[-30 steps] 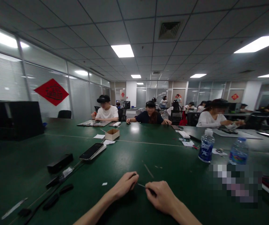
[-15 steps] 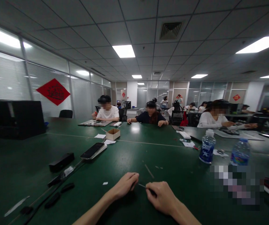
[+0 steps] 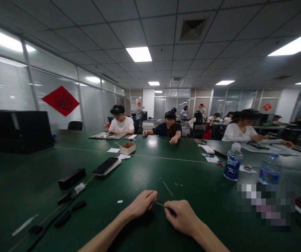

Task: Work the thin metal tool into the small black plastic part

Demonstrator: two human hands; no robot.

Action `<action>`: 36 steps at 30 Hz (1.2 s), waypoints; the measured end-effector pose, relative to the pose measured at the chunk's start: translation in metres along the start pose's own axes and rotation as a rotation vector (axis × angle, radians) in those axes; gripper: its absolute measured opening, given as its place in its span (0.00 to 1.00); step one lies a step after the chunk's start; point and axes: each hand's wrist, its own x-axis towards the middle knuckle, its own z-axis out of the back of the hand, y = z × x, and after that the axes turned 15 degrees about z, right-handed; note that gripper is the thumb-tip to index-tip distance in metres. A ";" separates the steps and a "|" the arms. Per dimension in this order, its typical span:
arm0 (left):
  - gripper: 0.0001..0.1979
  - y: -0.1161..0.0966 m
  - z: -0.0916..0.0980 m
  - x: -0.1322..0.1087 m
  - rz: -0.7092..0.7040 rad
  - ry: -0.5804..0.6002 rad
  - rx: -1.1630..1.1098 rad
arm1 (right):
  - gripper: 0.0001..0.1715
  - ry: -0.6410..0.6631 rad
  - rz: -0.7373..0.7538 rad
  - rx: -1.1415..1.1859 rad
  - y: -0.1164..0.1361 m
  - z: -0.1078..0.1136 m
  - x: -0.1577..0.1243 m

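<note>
The right hand pinches a thin pin, thumb and fingers closed together on its dark near end, where the fingers partly hide it. The left hand is curled with its fingers drawn together, just beside the pin's far end. Whether those fingers grip the pin or only sit next to it is too small to tell. The pin spans the narrow gap between the hands, held low over the green tabletop. The work in hand looks like fine two-handed handling of this one thin piece, and a pin this slight calls for steady pinches.

Just left of the hands lies a small paper scrap, and a loose thin stick lies ahead of them. Further left are a black cable, a black rectangular case and a smartphone resting on a white case. A pixelated patch hides whatever lies at the right. Beyond it stand two plastic water bottles. Further ahead sits a small cardboard box. Across the table, a person in a white T-shirt and a person in a dark top work with their own hands.
</note>
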 end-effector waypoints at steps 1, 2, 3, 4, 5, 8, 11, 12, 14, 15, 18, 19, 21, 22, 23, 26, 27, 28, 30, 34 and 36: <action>0.26 0.000 0.000 0.000 -0.002 0.002 -0.004 | 0.12 -0.002 0.002 0.000 0.000 0.000 0.000; 0.26 0.001 0.000 0.001 -0.004 0.004 -0.009 | 0.12 -0.003 0.004 0.000 0.001 0.000 -0.001; 0.25 0.001 0.000 0.001 -0.007 0.008 -0.013 | 0.12 -0.004 0.006 0.001 0.001 0.000 -0.001; 0.25 0.000 -0.001 0.000 -0.010 0.010 -0.019 | 0.12 -0.006 0.007 0.002 0.001 -0.001 -0.001; 0.25 0.000 -0.001 0.000 -0.008 0.011 -0.023 | 0.12 -0.008 0.008 0.002 0.002 -0.001 -0.001; 0.26 -0.001 -0.001 -0.002 0.008 0.021 -0.032 | 0.12 -0.010 0.011 0.003 0.002 0.000 -0.001; 0.27 -0.002 -0.001 -0.003 0.021 0.023 -0.030 | 0.12 -0.002 0.010 0.003 0.002 0.001 -0.001; 0.27 -0.002 -0.001 -0.003 0.027 0.021 -0.029 | 0.13 -0.001 0.008 0.002 0.003 0.001 0.000; 0.28 -0.002 -0.001 -0.003 0.043 0.023 -0.028 | 0.13 0.002 0.006 0.002 0.003 0.002 0.000; 0.29 -0.001 -0.001 -0.003 0.047 0.023 -0.033 | 0.13 0.002 0.005 0.002 0.003 0.002 0.000; 0.31 0.003 -0.001 -0.002 0.051 0.039 -0.086 | 0.13 0.006 0.001 0.007 0.004 0.003 0.000; 0.32 0.005 -0.001 -0.001 0.058 0.048 -0.110 | 0.13 0.007 -0.001 0.008 0.004 0.003 0.000; 0.34 0.008 -0.001 0.001 0.073 0.068 -0.143 | 0.13 0.008 -0.003 0.009 0.004 0.003 0.000; 0.34 0.009 -0.001 0.002 0.075 0.074 -0.149 | 0.13 0.009 -0.002 0.010 0.004 0.003 0.000; 0.34 0.010 -0.001 0.002 0.070 0.076 -0.147 | 0.13 0.011 -0.002 0.011 0.004 0.003 0.000; 0.33 0.010 -0.001 0.003 0.051 0.073 -0.130 | 0.13 0.015 -0.003 0.006 0.003 0.002 0.000; 0.33 0.010 -0.001 0.002 0.050 0.072 -0.126 | 0.13 0.014 -0.003 0.001 0.003 0.002 0.000; 0.33 0.009 -0.001 0.002 0.051 0.068 -0.123 | 0.13 0.012 -0.003 -0.002 0.003 0.001 0.000; 0.32 0.007 -0.001 0.000 0.057 0.059 -0.122 | 0.13 0.009 -0.004 -0.003 0.003 0.000 0.000; 0.28 -0.001 -0.001 -0.004 0.058 0.056 -0.087 | 0.13 0.009 -0.002 0.001 0.003 0.001 0.000; 0.26 -0.004 0.000 -0.006 0.045 0.046 -0.046 | 0.13 0.009 -0.001 0.001 0.004 0.002 0.000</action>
